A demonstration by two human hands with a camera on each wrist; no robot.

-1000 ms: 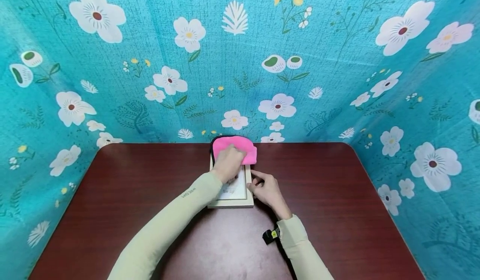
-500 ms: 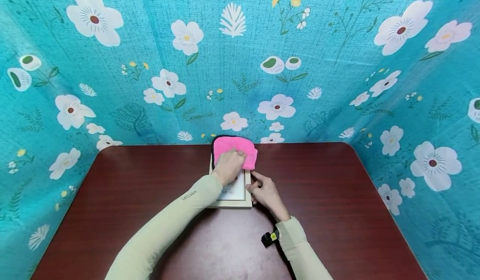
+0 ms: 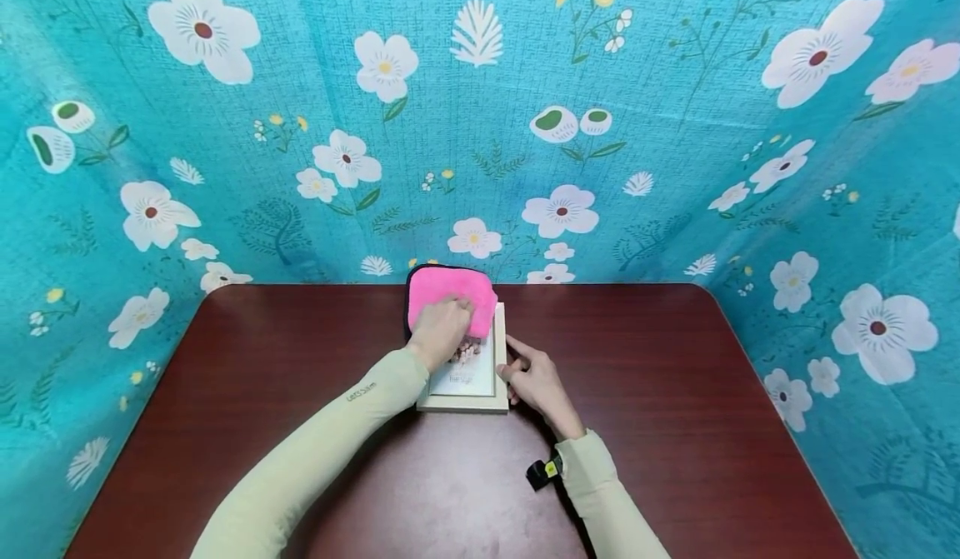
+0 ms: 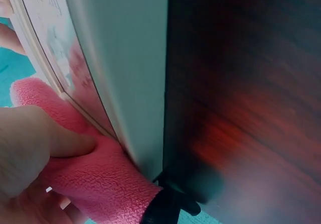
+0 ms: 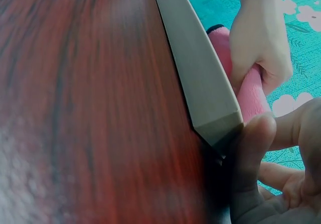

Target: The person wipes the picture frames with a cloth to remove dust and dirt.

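A light cream picture frame [image 3: 501,376] lies on the dark red table, with a print of small pink shapes and lettering inside. Over its upper left part spreads a pink fluffy cloth [image 3: 450,282] with a black edge. My left hand [image 3: 441,330] grips a bunched fold of this cloth and holds it on the frame's face; the thumb presses the cloth [image 4: 105,179] in the left wrist view. At the frame's right side, my right hand [image 3: 536,380] holds the edge between thumb and fingers. In the right wrist view, that thumb [image 5: 258,133] is at the frame's corner.
The dark red wooden table [image 3: 660,392] has a glossy reflection near its front. A blue flowered curtain [image 3: 480,126] hangs along its back and both sides. A black device with a yellow mark [image 3: 543,471] sits on my right wrist.
My left hand has slid the pink cloth leftward over the frame, baring the upper right edge and more of the print. My right hand stays at the frame's right side.
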